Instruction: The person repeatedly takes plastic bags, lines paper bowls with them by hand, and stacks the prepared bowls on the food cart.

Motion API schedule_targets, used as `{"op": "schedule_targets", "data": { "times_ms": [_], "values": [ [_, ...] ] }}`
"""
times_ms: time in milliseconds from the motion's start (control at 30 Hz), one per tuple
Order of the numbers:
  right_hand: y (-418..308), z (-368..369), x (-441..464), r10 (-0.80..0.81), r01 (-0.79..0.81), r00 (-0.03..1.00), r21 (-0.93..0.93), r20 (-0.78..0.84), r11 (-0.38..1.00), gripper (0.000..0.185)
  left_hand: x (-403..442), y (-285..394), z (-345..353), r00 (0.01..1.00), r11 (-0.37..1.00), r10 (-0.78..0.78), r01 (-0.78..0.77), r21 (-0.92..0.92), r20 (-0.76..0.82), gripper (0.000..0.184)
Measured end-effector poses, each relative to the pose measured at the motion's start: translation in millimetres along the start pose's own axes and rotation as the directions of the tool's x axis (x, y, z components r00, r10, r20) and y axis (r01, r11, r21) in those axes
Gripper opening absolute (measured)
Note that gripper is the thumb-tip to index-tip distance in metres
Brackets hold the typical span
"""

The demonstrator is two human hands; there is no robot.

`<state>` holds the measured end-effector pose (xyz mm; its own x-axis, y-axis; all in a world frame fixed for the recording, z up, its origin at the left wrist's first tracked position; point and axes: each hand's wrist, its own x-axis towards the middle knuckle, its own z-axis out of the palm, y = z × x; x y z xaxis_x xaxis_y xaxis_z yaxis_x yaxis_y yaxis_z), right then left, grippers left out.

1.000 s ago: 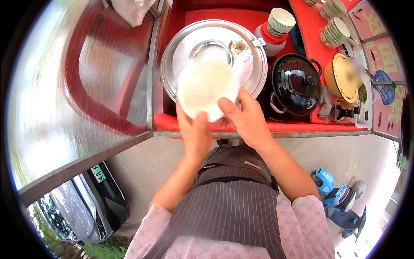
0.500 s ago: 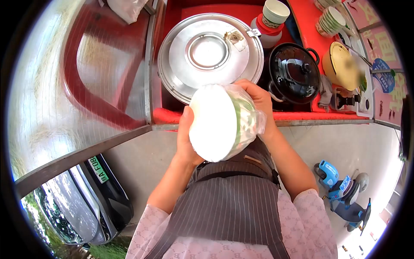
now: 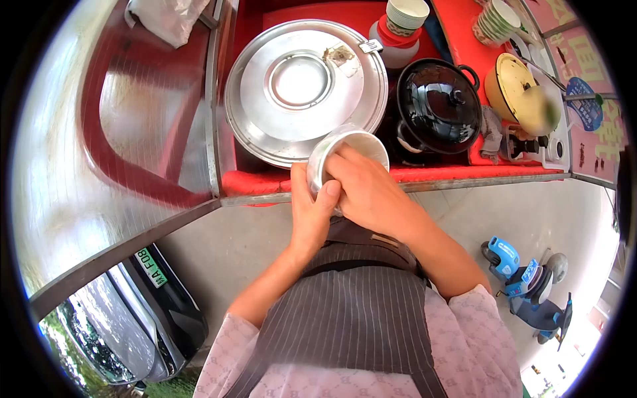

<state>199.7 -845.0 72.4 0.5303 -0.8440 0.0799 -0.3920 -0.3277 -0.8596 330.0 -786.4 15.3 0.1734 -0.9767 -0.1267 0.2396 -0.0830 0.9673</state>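
My left hand (image 3: pixel 310 215) is closed round the side of a pale paper bowl (image 3: pixel 369 148), apparently wrapped in clear plastic. The bowl's open mouth now faces up towards me. Reaching into that mouth is my right hand (image 3: pixel 366 194), its fingertips hidden inside, so what they grip, if anything, does not show. My left thumb lies at the near rim, close to the right hand. The bowl is held just in front of a large round metal lid (image 3: pixel 255 109), overlapping its near edge in view.
Right of the metal lid stands a black lidded pot (image 3: pixel 438 106). Behind it, stacked paper bowls (image 3: pixel 407 14) rest on a red-topped container (image 3: pixel 397 43). A yellow pot (image 3: pixel 507 83) sits further right. A metal frame edge (image 3: pixel 265 198) borders the red counter; a blue scooter (image 3: pixel 531 282) stands beyond.
The wrapped paper bowl has turned from showing its white base to showing its open mouth. My right hand has moved from its outer side into the mouth. The view has shifted slightly.
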Motion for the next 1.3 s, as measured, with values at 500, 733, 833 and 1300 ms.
{"op": "schedule_targets", "data": {
  "times_ms": [500,733,833,1300],
  "values": [
    [48,-94,-16,0.447,-0.365,0.875,0.351,-0.186,0.862,0.045,64,2,73,1.0,0.961,-0.02,0.018,-0.277,-0.006,0.1],
    [123,-183,17,0.219,-0.127,0.893,0.245,-0.393,0.961,0.06,100,-14,148,0.982,0.975,-0.001,0.042,-0.216,0.188,0.115],
    [170,-286,45,0.236,-0.187,0.819,0.147,-0.522,0.971,0.068,106,-4,158,0.976,0.973,-0.008,0.058,-0.222,0.216,0.113],
    [371,-558,143,0.288,-0.656,0.715,-0.471,-0.636,0.589,0.072,103,-17,127,0.996,0.996,-0.085,0.085,-0.023,0.009,0.047]
  ]
}}
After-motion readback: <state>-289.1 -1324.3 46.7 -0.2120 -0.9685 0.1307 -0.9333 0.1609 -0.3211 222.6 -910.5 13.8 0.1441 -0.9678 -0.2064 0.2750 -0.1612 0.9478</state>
